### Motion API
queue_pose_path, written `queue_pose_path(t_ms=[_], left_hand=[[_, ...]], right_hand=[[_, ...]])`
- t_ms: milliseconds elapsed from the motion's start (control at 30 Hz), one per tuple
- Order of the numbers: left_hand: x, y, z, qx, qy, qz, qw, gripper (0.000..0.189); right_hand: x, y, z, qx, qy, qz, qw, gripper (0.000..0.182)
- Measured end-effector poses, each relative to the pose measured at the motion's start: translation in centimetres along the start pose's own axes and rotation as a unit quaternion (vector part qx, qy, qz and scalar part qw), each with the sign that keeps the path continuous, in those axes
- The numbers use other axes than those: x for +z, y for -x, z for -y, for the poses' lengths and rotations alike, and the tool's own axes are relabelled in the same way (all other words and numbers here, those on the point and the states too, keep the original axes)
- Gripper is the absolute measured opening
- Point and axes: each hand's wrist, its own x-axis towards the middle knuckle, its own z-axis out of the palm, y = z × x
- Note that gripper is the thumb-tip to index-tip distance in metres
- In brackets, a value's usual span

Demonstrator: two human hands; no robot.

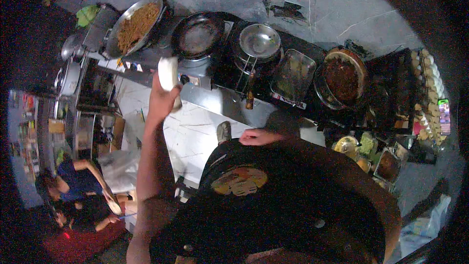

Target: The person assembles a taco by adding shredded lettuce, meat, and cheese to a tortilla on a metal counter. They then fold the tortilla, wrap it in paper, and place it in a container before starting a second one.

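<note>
My left hand [165,97] is raised at the edge of the cooking counter, its fingers and thumb closed round a pale white object [168,73]. Blur leaves the kind of object unclear. Just beyond it is a dark frying pan [199,36]; up and to the left, a wide metal pan [139,25] holds brown, crumbly food. My right hand [258,137] hangs before my dark shirt with its fingers curled, and no object shows in it. A metal strainer [260,40] rests over a dark pan, its handle towards me.
Right of the strainer stand a clear rectangular container [293,75] and a round pot of dark red-brown food [342,77]. Small food containers [346,146], egg trays [427,88] and a phone [444,117] lie far right. Other people [78,190] work at lower left, near metal shelving.
</note>
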Motion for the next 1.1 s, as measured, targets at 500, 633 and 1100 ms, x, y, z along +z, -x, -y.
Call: queue_pose_path(t_ms=[500,633,1100], left_hand=[[9.2,-31.9,8.4,0.108,-0.281,0.292,0.908,0.093],[7.6,-33.9,14.8,0.170,-0.224,0.255,0.925,0.087],[7.3,-34.3,14.5,0.232,-0.363,0.225,0.874,0.072]], right_hand=[[12.5,1.7,-1.8,0.190,-0.219,-0.354,0.889,0.049],[16.0,0.2,-0.3,0.162,-0.350,-0.412,0.825,0.050],[15.2,-3.0,5.8,0.282,-0.026,-0.394,0.875,0.040]])
